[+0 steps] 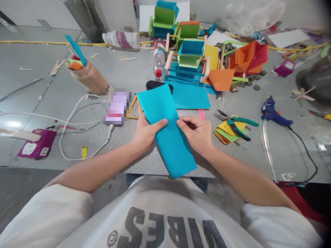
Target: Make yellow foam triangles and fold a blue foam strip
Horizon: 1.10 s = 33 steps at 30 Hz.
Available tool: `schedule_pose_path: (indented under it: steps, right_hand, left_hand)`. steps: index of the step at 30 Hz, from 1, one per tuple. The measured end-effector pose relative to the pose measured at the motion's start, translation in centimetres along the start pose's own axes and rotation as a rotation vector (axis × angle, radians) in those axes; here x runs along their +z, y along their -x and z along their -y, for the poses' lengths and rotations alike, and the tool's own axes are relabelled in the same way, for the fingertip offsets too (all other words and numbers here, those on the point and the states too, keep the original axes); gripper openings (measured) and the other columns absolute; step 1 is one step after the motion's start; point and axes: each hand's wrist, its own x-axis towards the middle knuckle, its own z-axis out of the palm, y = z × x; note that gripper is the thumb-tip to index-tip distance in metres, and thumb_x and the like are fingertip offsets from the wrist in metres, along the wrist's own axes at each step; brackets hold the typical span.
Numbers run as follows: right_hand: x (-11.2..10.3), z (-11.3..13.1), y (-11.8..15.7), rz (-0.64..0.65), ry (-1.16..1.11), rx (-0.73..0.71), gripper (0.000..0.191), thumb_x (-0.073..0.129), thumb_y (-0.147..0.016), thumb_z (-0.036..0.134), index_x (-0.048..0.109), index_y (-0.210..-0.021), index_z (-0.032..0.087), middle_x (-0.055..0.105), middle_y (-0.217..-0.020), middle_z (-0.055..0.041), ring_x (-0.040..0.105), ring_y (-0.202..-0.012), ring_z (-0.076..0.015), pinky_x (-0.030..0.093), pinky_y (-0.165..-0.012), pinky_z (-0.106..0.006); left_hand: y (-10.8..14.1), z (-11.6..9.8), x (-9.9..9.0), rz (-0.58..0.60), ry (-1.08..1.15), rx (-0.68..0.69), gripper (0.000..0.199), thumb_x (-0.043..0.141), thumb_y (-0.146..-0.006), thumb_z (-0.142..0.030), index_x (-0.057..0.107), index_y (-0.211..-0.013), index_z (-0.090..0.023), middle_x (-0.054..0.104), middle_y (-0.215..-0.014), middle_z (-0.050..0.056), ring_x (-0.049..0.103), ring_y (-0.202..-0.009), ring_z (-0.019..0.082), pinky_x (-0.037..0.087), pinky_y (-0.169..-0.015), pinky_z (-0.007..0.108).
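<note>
A long strip of blue paper (169, 137) slants over the front edge of the table, held up between both hands. My left hand (148, 132) grips its left edge, thumb on top and fingers hidden beneath. At the right edge, my right hand (197, 132) pinches the paper between thumb and curled fingers. Behind the strip lie a black case (155, 84) and a larger blue sheet (192, 96). A phone (117, 106) with a white cable is left of my left hand. Pliers (236, 124) rest on coloured paper pieces (222, 135) to the right.
Paper-and-stick models (191, 55) stand at the back, beside a plastic bottle (159, 57). A blue glue gun (275, 113) with its cord lies at the right. At the left are a cup-like holder (90, 77) of paper strips and a purple box (45, 146).
</note>
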Motion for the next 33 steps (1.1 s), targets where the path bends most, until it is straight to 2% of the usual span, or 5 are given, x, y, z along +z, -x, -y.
schedule_pose_path:
  steps: [8,16,21,27,33]
  right_hand:
    - [-0.3,-0.2,-1.1,0.174,-0.256,0.172,0.046,0.094,-0.081,0.068,0.084,-0.084,0.024,0.069,-0.071,-0.0008,0.056,-0.063,-0.0151,0.049,-0.058,-0.031]
    - [-0.3,-1.0,-1.5,0.329,-0.527,0.4,0.051,0.103,-0.073,0.068,0.079,-0.083,0.024,0.067,-0.074,0.0007,0.056,-0.063,-0.0138,0.047,-0.058,-0.029]
    - [-0.4,-0.7,-1.8,0.255,-0.381,0.277,0.048,0.102,-0.072,0.066,0.081,-0.079,0.024,0.07,-0.07,-0.0003,0.057,-0.061,-0.0143,0.05,-0.058,-0.031]
    - [-0.5,-0.4,-1.8,0.026,-0.121,0.106,0.027,0.091,-0.082,0.05,0.086,-0.078,0.023,0.078,-0.072,-0.0035,0.064,-0.064,-0.0171,0.051,-0.058,-0.032]
    - [-1.5,-1.0,-3.1,-0.044,-0.069,0.066,0.024,0.088,-0.081,0.047,0.086,-0.076,0.023,0.076,-0.069,-0.0021,0.062,-0.061,-0.0167,0.051,-0.057,-0.032]
  left_hand:
    - [-0.2,-0.2,0.1,0.045,0.044,0.004,0.061,0.106,-0.07,-0.036,0.075,-0.121,-0.022,0.086,-0.128,0.013,0.084,-0.117,0.035,0.072,-0.1,0.05]
    - [-0.3,-0.1,0.0,0.053,0.028,0.016,0.065,0.106,-0.07,-0.037,0.073,-0.124,-0.023,0.086,-0.131,0.012,0.083,-0.121,0.035,0.071,-0.103,0.05]
    - [-0.5,-0.2,-0.2,0.049,0.011,0.012,0.067,0.107,-0.069,-0.038,0.074,-0.125,-0.023,0.085,-0.132,0.012,0.082,-0.121,0.035,0.071,-0.104,0.051]
    - [-0.5,0.1,0.1,0.111,0.038,-0.026,0.076,0.11,-0.066,-0.036,0.07,-0.129,-0.022,0.085,-0.135,0.013,0.082,-0.124,0.035,0.07,-0.106,0.049]
    - [-1.0,0.0,-0.2,0.047,0.048,-0.114,0.069,0.109,-0.064,-0.034,0.064,-0.115,-0.021,0.087,-0.098,0.006,0.083,-0.084,0.024,0.07,-0.081,0.041]
